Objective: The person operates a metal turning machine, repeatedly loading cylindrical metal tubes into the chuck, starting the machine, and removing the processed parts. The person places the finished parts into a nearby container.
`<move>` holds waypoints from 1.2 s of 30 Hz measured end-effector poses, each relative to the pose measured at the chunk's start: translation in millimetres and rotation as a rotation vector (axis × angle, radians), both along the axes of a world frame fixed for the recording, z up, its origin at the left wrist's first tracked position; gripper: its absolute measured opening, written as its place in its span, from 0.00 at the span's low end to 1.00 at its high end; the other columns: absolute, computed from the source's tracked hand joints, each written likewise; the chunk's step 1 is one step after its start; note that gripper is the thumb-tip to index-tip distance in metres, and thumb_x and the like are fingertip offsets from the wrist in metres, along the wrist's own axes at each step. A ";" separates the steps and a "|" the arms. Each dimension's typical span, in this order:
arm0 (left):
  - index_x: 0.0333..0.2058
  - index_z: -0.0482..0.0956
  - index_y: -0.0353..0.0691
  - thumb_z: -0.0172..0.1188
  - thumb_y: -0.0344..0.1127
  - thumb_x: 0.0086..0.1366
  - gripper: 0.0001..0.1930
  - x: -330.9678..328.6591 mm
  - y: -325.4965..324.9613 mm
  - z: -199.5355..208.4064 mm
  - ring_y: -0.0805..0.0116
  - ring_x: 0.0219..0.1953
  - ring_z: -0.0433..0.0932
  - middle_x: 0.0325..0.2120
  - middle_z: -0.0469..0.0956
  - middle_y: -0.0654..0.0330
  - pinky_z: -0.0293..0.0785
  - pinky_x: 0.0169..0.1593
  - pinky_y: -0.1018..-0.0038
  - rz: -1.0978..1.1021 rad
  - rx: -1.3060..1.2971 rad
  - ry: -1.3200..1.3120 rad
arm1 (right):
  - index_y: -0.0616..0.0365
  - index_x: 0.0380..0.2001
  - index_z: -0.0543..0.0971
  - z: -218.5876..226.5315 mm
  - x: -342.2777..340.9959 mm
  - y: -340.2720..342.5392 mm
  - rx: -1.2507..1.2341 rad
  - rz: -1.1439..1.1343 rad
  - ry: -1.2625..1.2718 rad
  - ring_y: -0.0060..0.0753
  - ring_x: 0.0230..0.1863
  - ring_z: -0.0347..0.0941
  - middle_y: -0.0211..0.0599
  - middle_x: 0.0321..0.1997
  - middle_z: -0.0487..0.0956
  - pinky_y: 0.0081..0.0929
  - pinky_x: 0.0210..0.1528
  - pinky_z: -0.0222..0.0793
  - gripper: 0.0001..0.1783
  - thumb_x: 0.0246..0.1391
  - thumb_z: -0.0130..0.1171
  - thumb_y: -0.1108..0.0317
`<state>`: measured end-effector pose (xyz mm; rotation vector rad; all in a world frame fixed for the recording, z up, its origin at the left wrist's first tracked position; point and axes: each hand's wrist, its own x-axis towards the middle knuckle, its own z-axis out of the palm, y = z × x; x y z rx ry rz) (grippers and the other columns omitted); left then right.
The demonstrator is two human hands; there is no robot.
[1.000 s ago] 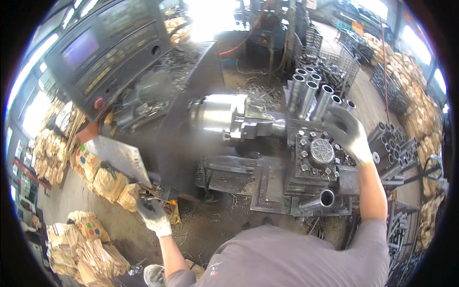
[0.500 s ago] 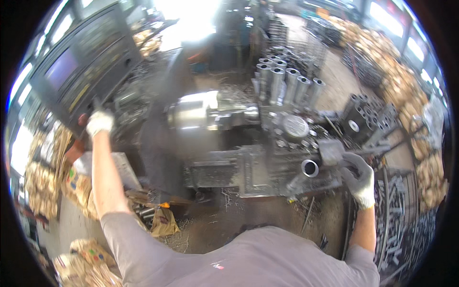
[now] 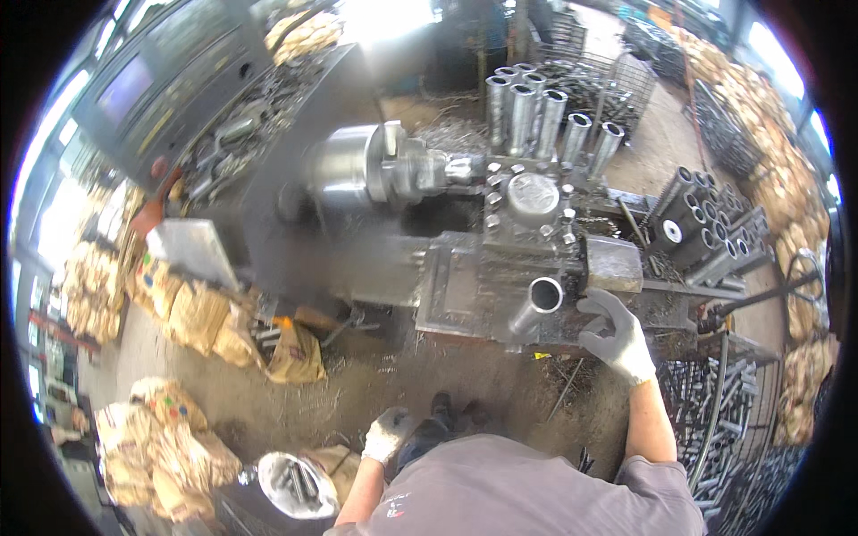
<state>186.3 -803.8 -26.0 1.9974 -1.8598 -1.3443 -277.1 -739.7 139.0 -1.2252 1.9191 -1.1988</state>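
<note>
My right hand (image 3: pixel 617 338), in a white glove with a grey palm, is open beside the lathe carriage. Its fingers curve toward a short metal tube (image 3: pixel 531 313) standing on the carriage, with a gap between them. Low in front of my body, next to my thigh, hangs my left hand (image 3: pixel 387 432), gloved too; its fingers are too smeared to read, and nothing shows in it. The lathe chuck (image 3: pixel 344 170) has its jaws toward the square tool post (image 3: pixel 534 196). A metal block (image 3: pixel 613 263) lies just beyond my right hand.
Upright metal tubes (image 3: pixel 523 116) stand behind the tool post, and more lie stacked (image 3: pixel 706 228) at the right. A wire cage (image 3: pixel 728 402) holds small metal pieces. Sacks (image 3: pixel 206 326) and a white bucket (image 3: pixel 295 485) are at the left. A control panel (image 3: pixel 156 103) rises far left.
My left hand has left the red knob by the control panel and dropped to my side. My right hand has shifted slightly left. The view has moved, and the chuck jaws look sharper.
</note>
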 end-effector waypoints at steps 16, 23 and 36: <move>0.59 0.84 0.46 0.61 0.53 0.71 0.25 149.9 308.3 -12.4 0.40 0.57 0.84 0.53 0.86 0.43 0.80 0.61 0.52 0.638 -0.075 -0.090 | 0.52 0.49 0.87 -63.4 322.9 -50.1 -0.214 1.090 0.401 0.52 0.44 0.88 0.48 0.43 0.90 0.42 0.47 0.85 0.26 0.47 0.79 0.57; 0.58 0.85 0.45 0.61 0.55 0.70 0.26 199.3 533.4 -37.4 0.42 0.58 0.85 0.52 0.87 0.42 0.79 0.64 0.53 1.393 0.063 -0.188 | 0.52 0.58 0.83 -67.0 571.8 98.0 -0.353 2.107 0.295 0.53 0.51 0.87 0.47 0.50 0.89 0.45 0.53 0.83 0.33 0.50 0.79 0.53; 0.57 0.84 0.29 0.61 0.58 0.74 0.32 -72.6 744.9 -244.9 0.50 0.48 0.86 0.51 0.88 0.48 0.81 0.56 0.58 3.468 -0.975 0.159 | 0.54 0.49 0.85 -44.4 852.2 393.3 -0.497 2.878 -0.138 0.57 0.41 0.87 0.48 0.38 0.88 0.46 0.44 0.83 0.26 0.49 0.79 0.54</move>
